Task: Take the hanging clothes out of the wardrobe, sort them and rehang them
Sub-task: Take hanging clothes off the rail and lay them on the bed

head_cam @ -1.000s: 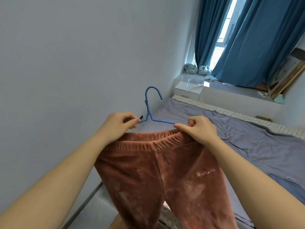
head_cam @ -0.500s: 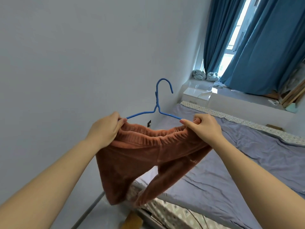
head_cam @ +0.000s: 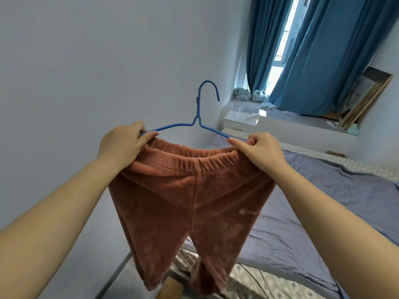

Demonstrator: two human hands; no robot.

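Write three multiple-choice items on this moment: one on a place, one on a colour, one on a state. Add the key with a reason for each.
1. Where is the bed relative to the held trousers?
A. On the person's left
B. Above them
C. On the person's right and below

2. What colour is the hanger?
A. White
B. Blue
C. Black

3. What are the left hand and right hand doing?
A. Each grips one end of the waistband at a hanger arm
B. Both hang free
C. Both rest flat on the bed

Key:
1 C: the purple sheet spreads to the right, under the right forearm.
2 B: the wire hook and arms are plainly blue.
3 A: fingers curl over the waistband at each end, with the hook standing upright between them.
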